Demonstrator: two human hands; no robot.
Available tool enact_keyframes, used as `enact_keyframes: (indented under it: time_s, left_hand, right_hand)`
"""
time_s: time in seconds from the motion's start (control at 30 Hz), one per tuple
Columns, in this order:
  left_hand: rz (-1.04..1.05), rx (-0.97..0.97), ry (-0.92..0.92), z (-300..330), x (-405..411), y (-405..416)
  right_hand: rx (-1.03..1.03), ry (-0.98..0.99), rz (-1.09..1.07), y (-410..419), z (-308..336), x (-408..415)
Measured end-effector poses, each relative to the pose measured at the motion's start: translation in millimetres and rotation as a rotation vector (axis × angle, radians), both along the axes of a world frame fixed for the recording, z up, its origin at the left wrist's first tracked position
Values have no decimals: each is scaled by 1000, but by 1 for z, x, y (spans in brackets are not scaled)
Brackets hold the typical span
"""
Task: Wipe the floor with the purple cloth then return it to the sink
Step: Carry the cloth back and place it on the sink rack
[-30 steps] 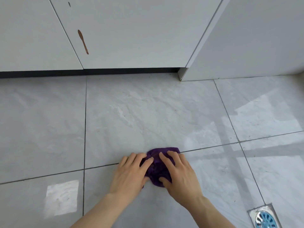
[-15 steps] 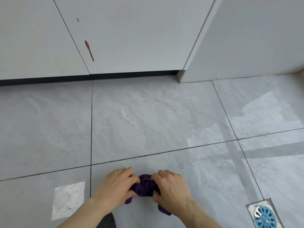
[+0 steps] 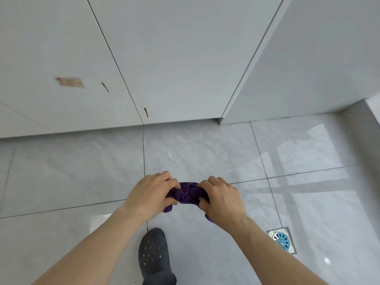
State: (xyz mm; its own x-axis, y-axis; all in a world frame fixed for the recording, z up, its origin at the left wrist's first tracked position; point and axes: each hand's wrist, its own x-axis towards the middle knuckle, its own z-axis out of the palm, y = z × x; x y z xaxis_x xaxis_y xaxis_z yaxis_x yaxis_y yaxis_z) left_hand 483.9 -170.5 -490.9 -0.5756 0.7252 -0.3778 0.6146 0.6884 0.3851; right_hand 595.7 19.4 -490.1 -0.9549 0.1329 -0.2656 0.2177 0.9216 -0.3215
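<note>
With the purple cloth (image 3: 188,194) bunched between our two hands and lifted clear of the floor (image 3: 205,153), we judge the wiping finished and the return to the sink in hand. Our left hand (image 3: 151,193) and right hand (image 3: 221,199) each close on one end of the cloth, which hangs above the tiles ahead of the dark shoe (image 3: 154,254) and left of the floor drain (image 3: 282,240). Next we need to turn toward the sink and carry the cloth there. The sink is out of view; much of the cloth is hidden inside our fists, and we cannot tell whether the floor is clean.
</note>
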Motion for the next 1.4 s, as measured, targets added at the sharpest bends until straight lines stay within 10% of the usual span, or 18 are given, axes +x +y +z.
enact_keyframes:
  time_s: [0.67, 1.4]
  left_hand:
    - [190, 215, 290, 615, -1, 20]
    - [242, 393, 515, 776, -111, 2]
  right_hand:
    - [89, 342, 14, 26, 607, -19]
    - [186, 600, -13, 5, 774, -133]
